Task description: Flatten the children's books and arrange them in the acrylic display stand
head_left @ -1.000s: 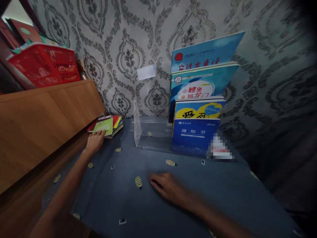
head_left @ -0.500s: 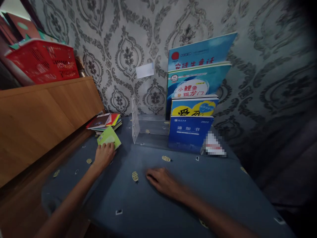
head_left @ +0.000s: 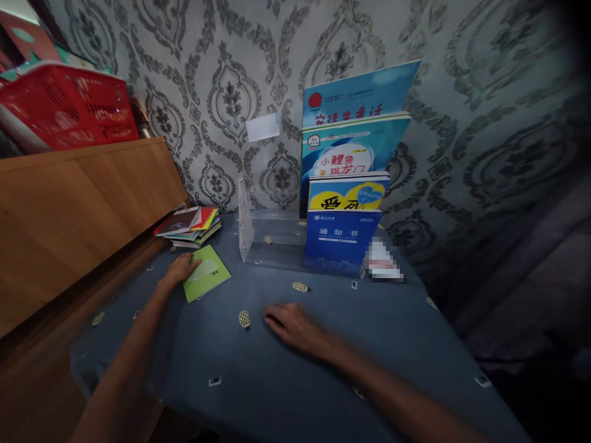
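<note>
A thin green booklet point(head_left: 207, 273) lies flat on the blue cloth-covered table point(head_left: 323, 369). My left hand point(head_left: 180, 269) rests on its left edge, fingers laid over the cover. Just behind it sits a small stack of colourful booklets point(head_left: 189, 225). My right hand point(head_left: 290, 326) lies palm down on the cloth near the table's middle, fingers flat, holding nothing. A clear acrylic book stand point(head_left: 265, 237) stands at the back, with several blue books point(head_left: 344, 240) upright in its right side.
A wooden board point(head_left: 78, 209) runs along the left, with a red plastic basket point(head_left: 64, 111) on top. Patterned wallpaper backs the table, with a small white card point(head_left: 262, 127) stuck on it. A white paper point(head_left: 383, 264) lies right of the books.
My left hand has drawn the green booklet off the stack and slid it down onto the cloth in front. My right hand has stayed flat in the same spot.
</note>
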A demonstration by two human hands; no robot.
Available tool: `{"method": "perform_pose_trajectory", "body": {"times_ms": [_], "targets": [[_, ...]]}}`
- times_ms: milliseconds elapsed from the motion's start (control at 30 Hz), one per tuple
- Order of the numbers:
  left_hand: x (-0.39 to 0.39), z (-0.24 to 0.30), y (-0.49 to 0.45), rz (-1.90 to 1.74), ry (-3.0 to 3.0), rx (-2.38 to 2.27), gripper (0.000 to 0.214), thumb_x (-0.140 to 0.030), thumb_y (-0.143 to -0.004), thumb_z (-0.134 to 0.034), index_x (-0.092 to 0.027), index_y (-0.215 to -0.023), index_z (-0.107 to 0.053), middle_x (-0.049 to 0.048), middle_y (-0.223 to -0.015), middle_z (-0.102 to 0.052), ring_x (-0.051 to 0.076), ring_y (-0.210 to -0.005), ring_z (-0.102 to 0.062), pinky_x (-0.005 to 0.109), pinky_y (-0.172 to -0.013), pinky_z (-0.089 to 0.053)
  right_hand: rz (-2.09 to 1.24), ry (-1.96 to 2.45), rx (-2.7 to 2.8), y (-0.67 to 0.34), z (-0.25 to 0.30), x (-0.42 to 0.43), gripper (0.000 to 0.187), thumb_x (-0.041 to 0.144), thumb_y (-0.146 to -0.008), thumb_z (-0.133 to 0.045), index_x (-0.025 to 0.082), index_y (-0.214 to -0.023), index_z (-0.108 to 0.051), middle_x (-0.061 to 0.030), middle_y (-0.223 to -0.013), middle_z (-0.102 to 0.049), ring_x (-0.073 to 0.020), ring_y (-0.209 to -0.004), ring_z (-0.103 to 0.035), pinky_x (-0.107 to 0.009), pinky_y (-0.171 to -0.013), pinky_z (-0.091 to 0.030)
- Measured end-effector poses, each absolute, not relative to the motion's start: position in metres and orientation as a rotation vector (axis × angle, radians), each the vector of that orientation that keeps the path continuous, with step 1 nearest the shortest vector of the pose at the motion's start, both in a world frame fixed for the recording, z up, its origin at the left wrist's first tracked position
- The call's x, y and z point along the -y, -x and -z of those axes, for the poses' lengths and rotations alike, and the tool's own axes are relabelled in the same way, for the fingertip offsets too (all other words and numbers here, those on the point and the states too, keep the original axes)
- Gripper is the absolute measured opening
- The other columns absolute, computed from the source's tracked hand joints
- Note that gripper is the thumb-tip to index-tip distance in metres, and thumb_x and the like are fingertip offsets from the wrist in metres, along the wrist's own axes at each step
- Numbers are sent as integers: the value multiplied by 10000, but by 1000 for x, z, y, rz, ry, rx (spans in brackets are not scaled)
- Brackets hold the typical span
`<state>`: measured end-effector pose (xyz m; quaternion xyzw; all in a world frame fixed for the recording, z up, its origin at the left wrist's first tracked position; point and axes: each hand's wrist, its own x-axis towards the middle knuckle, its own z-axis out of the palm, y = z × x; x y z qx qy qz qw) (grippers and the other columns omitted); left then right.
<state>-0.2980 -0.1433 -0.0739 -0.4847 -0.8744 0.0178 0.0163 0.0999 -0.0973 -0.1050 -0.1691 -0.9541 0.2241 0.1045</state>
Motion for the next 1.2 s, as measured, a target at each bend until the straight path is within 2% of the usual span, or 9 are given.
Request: {"method": "perform_pose_trajectory", "body": {"times_ms": [133,267,433,633,800,933,1033,1200], "targets": [[145,79,303,-15,1555,2717,594,-565,-988,-377,-125,-1312,-611,169,-1346,-657,268,-1235,-626,309,-964,-492,-712,511,2771,-100,108,96,204,211,-1005,-506,170,-937,-694,-53,-858,-728,-161,-754,-640,-265,-704,-393],[153,79,296,-16,1591,2716,642,-651,-945,-418,-141,-1267,-639,142,-1279,-689,277,-1161,-650,315,-908,-503,-856,535,2613,-100,111,94,212,211,-995,-510,166,-937,-709,-45,-842,-736,-155,-734,-645,-257,-705,-415],[163,76,272,-26,1620,2714,647,-688,-928,-420,-151,-1191,-666,150,-1270,-692,293,-1146,-650,319,-871,-497,-921,569,2415,-99,117,91,195,201,-966,-527,184,-937,-720,-37,-844,-746,-171,-748,-668,-268,-711,-442],[171,63,222,-182,1571,2731,634,-733,-887,-466,-179,-1111,-678,173,-1201,-717,340,-1091,-672,359,-811,-506,-884,648,2277,-103,121,87,150,184,-943,-547,199,-890,-687,-23,-800,-703,-173,-717,-631,-280,-683,-450],[175,51,183,-294,1639,2692,603,-698,-918,-443,-174,-1131,-654,181,-1158,-726,361,-1085,-686,379,-794,-510,-839,632,2208,-116,123,85,154,186,-958,-519,191,-969,-673,-65,-922,-679,-198,-842,-634,-327,-786,-511],[176,46,153,-332,1684,2661,571,-664,-937,-467,-162,-1154,-633,181,-1138,-728,354,-1085,-692,371,-792,-509,-793,591,2197,-130,128,82,191,211,-973,-491,190,-1054,-663,-109,-1069,-673,-243,-1042,-638,-406,-929,-523],[175,45,131,-350,1757,2616,515,-625,-957,-488,-160,-1119,-640,166,-1113,-735,337,-1068,-700,349,-783,-501,-704,628,2210,-139,133,80,217,227,-978,-486,209,-1113,-655,-124,-1183,-661,-266,-1179,-612,-435,-974,-512],[172,48,97,-292,1941,2518,437,-553,-987,-512,-155,-1120,-634,146,-1083,-737,316,-1028,-710,336,-752,-484,-453,762,2275,-156,134,78,196,195,-962,-509,204,-1071,-672,-134,-1229,-677,-295,-1157,-618,-462,-939,-497]]}}
